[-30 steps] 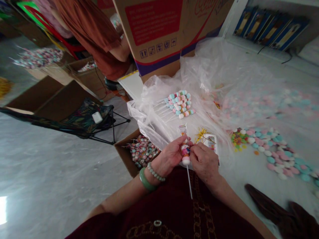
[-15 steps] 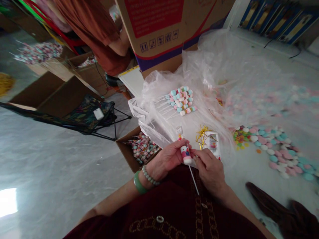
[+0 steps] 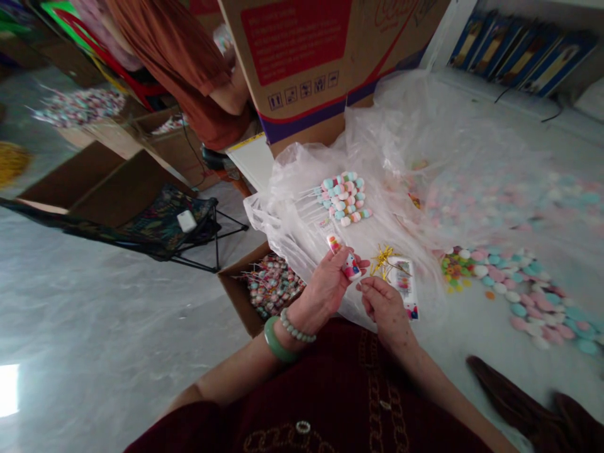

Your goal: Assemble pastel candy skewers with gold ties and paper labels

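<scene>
My left hand (image 3: 328, 280) is closed around a small printed candy bag (image 3: 352, 267) with a marshmallow skewer in it. The bag's top end points up and left, away from me. Close to its lower end, the fingertips of my right hand (image 3: 384, 305) are pinched together. What they hold, if anything, is too small to make out, and the skewer's stick does not show clearly. Beyond my hands, several marshmallow skewers (image 3: 346, 198) lie in a row on the plastic sheet. Gold twist ties (image 3: 384, 259) rest on a stack of printed bags (image 3: 404, 283) by my right hand.
Loose marshmallows (image 3: 533, 289) and gummy candies (image 3: 457, 267) are spread at right. A large carton (image 3: 302, 69) stands at the back. Below the table's left edge is a box of wrapped skewers (image 3: 274, 286), near a folding chair (image 3: 174, 220). A co-worker in an orange-brown top (image 3: 184, 69) sits beyond.
My left hand has raised and tilted the bagged skewer away from me. The white stick that hung below it no longer shows. My right hand has moved slightly down, its fingers pinched.
</scene>
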The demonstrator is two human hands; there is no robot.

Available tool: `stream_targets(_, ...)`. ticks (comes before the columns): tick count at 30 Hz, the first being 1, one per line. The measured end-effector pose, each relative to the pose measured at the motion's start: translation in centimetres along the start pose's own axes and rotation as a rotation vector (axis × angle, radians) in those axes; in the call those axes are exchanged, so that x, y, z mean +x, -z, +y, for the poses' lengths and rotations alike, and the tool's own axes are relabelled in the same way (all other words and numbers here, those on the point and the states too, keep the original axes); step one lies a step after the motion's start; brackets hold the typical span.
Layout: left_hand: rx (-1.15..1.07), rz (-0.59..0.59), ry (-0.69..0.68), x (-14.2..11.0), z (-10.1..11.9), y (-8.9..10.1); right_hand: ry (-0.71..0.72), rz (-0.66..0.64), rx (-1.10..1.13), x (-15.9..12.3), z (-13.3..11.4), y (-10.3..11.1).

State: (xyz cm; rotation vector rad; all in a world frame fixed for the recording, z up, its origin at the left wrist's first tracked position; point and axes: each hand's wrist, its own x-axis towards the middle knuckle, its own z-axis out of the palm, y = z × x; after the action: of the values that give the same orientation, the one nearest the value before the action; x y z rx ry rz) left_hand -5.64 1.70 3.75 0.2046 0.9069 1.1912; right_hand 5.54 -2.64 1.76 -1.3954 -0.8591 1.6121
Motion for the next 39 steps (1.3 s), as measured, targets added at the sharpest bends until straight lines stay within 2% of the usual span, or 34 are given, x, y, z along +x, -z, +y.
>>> stream_targets(5,-0.023,-0.041,0.084,0.1,0.0,0.2,-0.052,-0.096,0.265,0.5,-0.8,-0.7)
stream_targets(9,-0.057,-0.12,0.23,0.9,1.0,1.2,-0.065,-0.077,0.251,0.4,-1.0,-0.7)
stream_targets(15,-0.084,-0.092,0.053,1.6,1.4,1.0,-0.208,-0.12,0.267,0.9,-1.0,-0.5)
stream_targets(20,-0.07,-0.125,0.059,1.5,0.0,0.2,-0.193,-0.163,0.387,1.4,-1.2,-0.8)
stream_targets(23,-0.102,-0.16,0.075,1.6,-0.5,0.2,-0.136,-0.132,0.423,1.5,-1.1,-1.1)
stream_targets(27,-0.074,-0.165,0.13,1.9,0.3,0.6,-0.033,-0.065,0.234,1.3,-0.6,-0.5)
stream_targets(32,0.075,-0.062,-0.042,2.4,1.2,1.0,0.036,-0.004,-0.11,1.2,-0.3,0.5)
stream_targets(36,0.26,-0.036,-0.091,2.8,0.5,1.3,0.197,0.074,-0.411,1.8,-0.3,0.7)
stream_targets(39,0.318,-0.083,-0.081,2.5,0.0,1.6,0.259,0.106,-0.494,2.1,-0.1,1.0)
